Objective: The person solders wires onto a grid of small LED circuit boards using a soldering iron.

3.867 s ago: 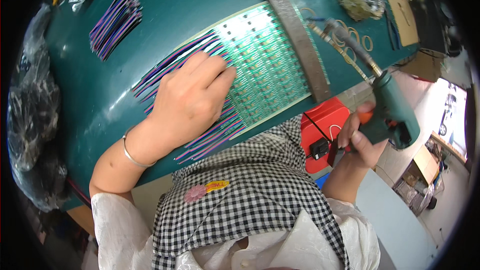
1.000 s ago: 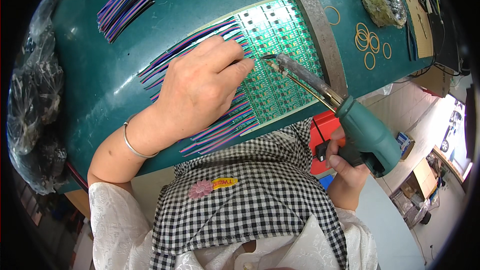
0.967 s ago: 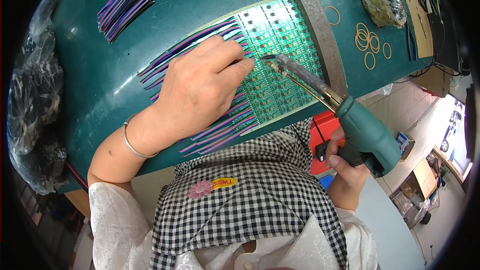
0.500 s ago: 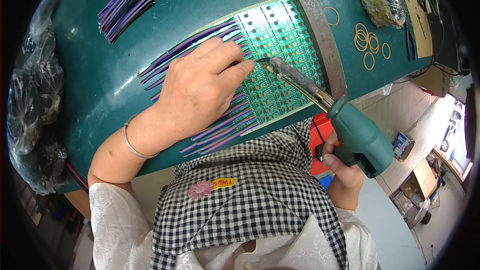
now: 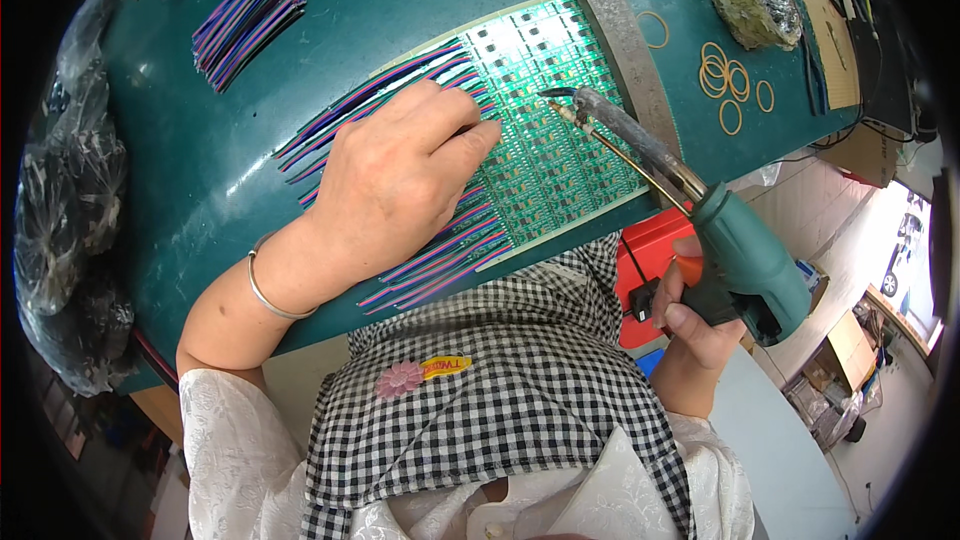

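Note:
A green circuit board panel [image 5: 545,120] lies on the table, with rows of small parts across it. Thin multicoloured wires [image 5: 440,258] line its left edge, and several run out from under my left hand. My left hand [image 5: 405,165] is closed in a pinch at that edge, thumb against forefinger; the wire ends between the fingertips are mostly hidden. My right hand [image 5: 700,325] grips the handle of a green soldering gun [image 5: 755,255]. The gun's dark bent tip hovers over the board, right of my left fingertips, with a thin brass tube alongside the barrel.
A heavy grey metal bar [image 5: 620,40] rests along the board's right side. Beyond it are several rubber bands [image 5: 725,75] and a round tub of silvery material [image 5: 755,5]. A wire bundle [image 5: 250,20] lies at far left, plastic bags [image 5: 70,210] along the left edge.
The soldering gun and my right hand have moved right, drawing the tip away from my left fingertips. My left hand stays pinched at nearly the same place.

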Tool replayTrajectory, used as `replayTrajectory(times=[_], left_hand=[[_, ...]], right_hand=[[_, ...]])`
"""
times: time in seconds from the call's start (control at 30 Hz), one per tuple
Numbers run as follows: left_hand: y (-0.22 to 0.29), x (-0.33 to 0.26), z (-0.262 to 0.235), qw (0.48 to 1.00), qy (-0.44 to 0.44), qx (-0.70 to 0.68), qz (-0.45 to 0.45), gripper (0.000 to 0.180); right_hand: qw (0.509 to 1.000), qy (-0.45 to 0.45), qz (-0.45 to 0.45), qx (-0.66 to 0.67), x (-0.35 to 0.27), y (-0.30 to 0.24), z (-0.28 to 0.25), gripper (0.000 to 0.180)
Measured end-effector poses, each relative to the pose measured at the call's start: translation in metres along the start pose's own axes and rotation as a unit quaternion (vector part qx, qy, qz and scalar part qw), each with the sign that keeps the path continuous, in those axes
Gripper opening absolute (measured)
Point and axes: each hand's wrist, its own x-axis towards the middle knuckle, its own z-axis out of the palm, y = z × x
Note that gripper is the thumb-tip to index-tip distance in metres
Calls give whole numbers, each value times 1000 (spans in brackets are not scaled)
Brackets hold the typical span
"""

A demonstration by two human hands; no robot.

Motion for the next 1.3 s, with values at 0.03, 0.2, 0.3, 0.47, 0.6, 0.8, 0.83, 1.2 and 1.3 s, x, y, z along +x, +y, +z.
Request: replayTrajectory(times=[0.03, 0.2, 0.3, 0.47, 0.6, 0.8, 0.83, 1.2, 1.3], left_hand=[[0, 0, 0, 1000, 0, 1, 1, 19], [4, 0, -2, 1000, -12, -14, -10, 23], [3, 0, -4, 999, -25, -25, -24, 27], [1, -1, -6, 1000, -22, -10, -18, 28], [-2, -2, -17, 999, -30, -4, -21, 25], [-25, 8, -91, 956, -223, -116, -153, 20], [-39, 7, -99, 971, -163, -82, -158, 22], [-110, -15, -40, 942, -29, 281, -182, 74], [-93, -5, -31, 951, -46, 249, -176, 84]], right_hand=[[1000, 1, -1, 0, 0, 0, 2, 65], [998, 63, 6, 28, 5, -4, 14, 66], [997, 62, -16, 31, 4, -1, 14, 65], [996, 54, -75, -4, 6, 9, 7, 63], [983, 95, -149, -45, 10, 7, 11, 63], [955, 183, -221, -74, -7, -16, -2, 65], [958, 182, -217, -52, -6, -20, -2, 64], [957, 135, -246, -79, 16, -2, -2, 61], [962, 119, -232, -80, 24, -2, -1, 62]])
